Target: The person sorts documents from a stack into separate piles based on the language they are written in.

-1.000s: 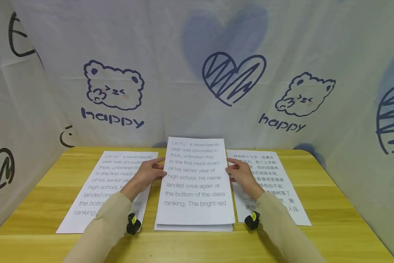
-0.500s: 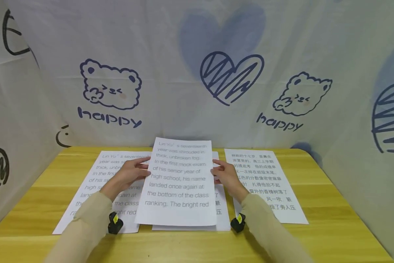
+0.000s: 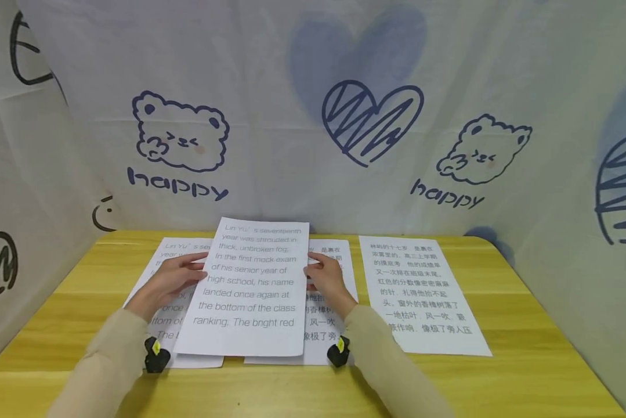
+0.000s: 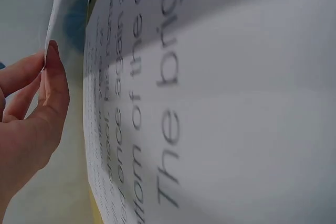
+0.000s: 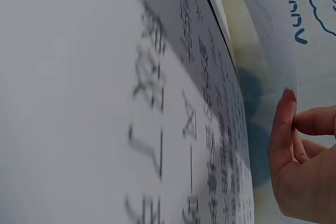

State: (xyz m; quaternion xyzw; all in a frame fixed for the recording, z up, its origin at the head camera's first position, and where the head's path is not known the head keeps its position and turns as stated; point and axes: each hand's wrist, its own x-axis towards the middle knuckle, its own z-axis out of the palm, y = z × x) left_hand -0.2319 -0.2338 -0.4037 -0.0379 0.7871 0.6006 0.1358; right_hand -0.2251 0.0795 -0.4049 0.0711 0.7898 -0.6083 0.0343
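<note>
Between both hands hangs a sheet of paper (image 3: pixel 250 290) printed in large English text, raised above the table. My left hand (image 3: pixel 169 278) pinches its left edge between thumb and fingers, as the left hand (image 4: pixel 39 98) in the left wrist view also shows. Its right edge is pinched by my right hand (image 3: pixel 329 278), seen too as the right hand (image 5: pixel 302 156) in the right wrist view. Beneath the held sheet, and partly hidden by it, lie a left English-text sheet (image 3: pixel 156 325) and a middle Chinese-text sheet (image 3: pixel 325 339).
A third sheet with Chinese text (image 3: pixel 422 296) lies to the right on the yellow wooden table (image 3: pixel 521 325). Behind the table hangs a white curtain (image 3: pixel 276 116) with blue drawings. Each sleeve carries a black wrist device (image 3: pixel 156 355).
Both hands have carried the English-text sheet leftward from over the middle sheet. It now overlaps the left sheet, and much of the middle sheet's Chinese text has come into sight.
</note>
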